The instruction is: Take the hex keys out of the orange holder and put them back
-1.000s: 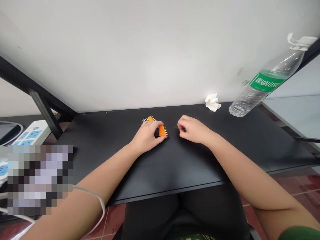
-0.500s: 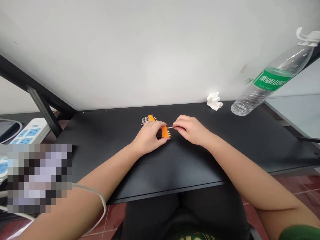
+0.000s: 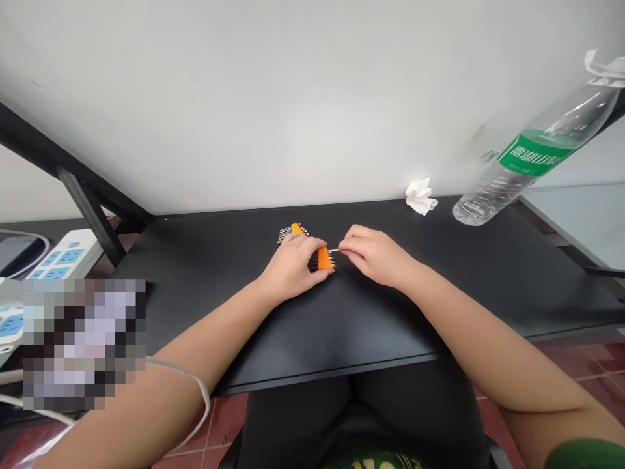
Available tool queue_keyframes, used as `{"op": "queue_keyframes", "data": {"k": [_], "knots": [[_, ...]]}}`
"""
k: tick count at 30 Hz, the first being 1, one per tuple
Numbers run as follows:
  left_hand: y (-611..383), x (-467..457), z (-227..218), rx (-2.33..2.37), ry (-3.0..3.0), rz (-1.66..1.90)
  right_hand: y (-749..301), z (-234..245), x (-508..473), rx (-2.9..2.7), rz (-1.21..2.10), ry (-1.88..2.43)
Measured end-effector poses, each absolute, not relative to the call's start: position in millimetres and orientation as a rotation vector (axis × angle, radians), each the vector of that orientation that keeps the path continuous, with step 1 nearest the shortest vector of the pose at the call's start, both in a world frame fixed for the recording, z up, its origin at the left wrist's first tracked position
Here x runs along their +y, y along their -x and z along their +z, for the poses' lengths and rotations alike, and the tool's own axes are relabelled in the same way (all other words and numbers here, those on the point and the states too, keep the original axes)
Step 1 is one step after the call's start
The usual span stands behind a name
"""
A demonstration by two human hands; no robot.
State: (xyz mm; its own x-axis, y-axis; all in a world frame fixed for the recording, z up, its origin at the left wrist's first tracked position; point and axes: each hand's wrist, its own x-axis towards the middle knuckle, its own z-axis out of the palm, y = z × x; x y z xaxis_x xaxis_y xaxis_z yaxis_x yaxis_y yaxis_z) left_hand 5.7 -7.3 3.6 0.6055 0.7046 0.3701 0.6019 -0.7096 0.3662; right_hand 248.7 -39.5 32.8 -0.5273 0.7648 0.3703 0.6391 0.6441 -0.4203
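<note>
My left hand (image 3: 294, 264) is closed round an orange holder (image 3: 324, 258) on the black tabletop. Several dark shafts with bright metal tips stick through this holder on its right side. Just beyond my left fingers lies another orange piece (image 3: 297, 229) with several thin metal rods in it; whether the two pieces are joined is hidden by the hand. My right hand (image 3: 374, 254) pinches the right end of a thin metal rod (image 3: 333, 250), which reaches leftward to the orange holder's top edge. The exact kind of rod is too small to make out.
The black table (image 3: 293, 339) meets a white wall. Crumpled white tissue (image 3: 420, 197) and a large plastic bottle with a green label (image 3: 530, 153) stand at the back right. White power strips (image 3: 66, 257) are at the left, and a white cable (image 3: 202, 384) loops over my left forearm.
Both hands keep their hold, with the rod still at the holder. The whole view has shifted slightly; no clear movement of the rod shows.
</note>
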Motion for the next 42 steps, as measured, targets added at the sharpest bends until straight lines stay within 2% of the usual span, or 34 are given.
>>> {"op": "queue_keyframes", "data": {"k": [5, 18, 21, 26, 31, 34, 36, 39, 42], "knots": [[-5.5, -6.3, 4.1, 0.977, -2.716, 0.726, -246.6, 36.4, -44.4, -2.395, 0.243, 1.177], [-8.1, -8.2, 5.5, 0.932, -2.672, 0.742, -239.5, 40.2, -47.5, -2.344, 0.364, 1.132], [-9.2, -11.3, 9.9, 0.870, -2.668, 0.786, -235.4, 40.8, -46.3, -2.165, 0.639, 1.072], [-9.1, -16.0, 16.4, 0.789, -2.619, 0.929, -236.2, 34.9, -37.7, -1.622, 1.433, 1.007], [-11.2, -19.2, 18.1, 0.747, -2.666, 0.993, -234.5, 27.5, -32.1, -1.426, 1.721, 0.952], [-11.6, -17.8, 18.0, 0.745, -2.675, 1.017, -241.5, 31.0, -30.2, -1.599, 1.614, 1.064], [-10.3, -14.8, 16.5, 0.759, -2.675, 1.029, -253.5, 35.7, -27.5, -1.838, 1.285, 1.218], [-6.5, -9.0, 12.0, 0.785, -2.682, 1.015, -275.4, 40.1, -21.2, -2.169, 0.607, 1.505], [-2.9, -4.7, 7.5, 0.858, -2.652, 0.991, -287.0, 37.7, -15.8, -2.377, 0.432, 1.768]]}}
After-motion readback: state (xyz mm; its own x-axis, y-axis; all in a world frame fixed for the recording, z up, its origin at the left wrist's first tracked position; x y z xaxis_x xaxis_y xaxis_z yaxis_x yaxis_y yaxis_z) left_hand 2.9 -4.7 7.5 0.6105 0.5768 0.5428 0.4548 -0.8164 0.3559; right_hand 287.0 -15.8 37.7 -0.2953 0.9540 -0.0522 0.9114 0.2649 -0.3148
